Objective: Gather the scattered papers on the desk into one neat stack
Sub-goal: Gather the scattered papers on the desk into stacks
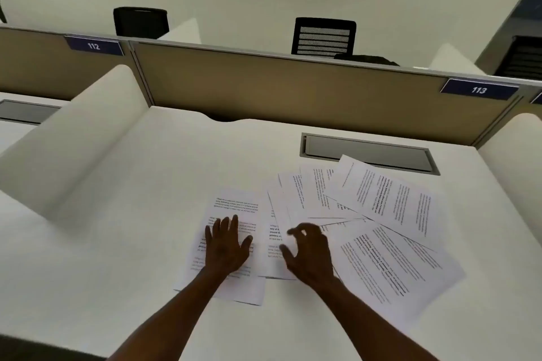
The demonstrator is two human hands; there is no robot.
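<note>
Where papers (366, 214) overlap, bare desk (132, 228) leftward.

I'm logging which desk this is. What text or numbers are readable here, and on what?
"112": white digits on the dark blue plate on the tan partition, far left.
"113": same kind of dark blue plate, far right.
Scattered white printed papers on the white desk: text too small and blurred to read.

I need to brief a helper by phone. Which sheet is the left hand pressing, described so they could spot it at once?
On the white desk below the tan partition, find the fan of printed papers. The leftmost sheet lies under the flat left hand. Unlike its overlapping, rotated neighbours, its text reads nearly upright.
</note>
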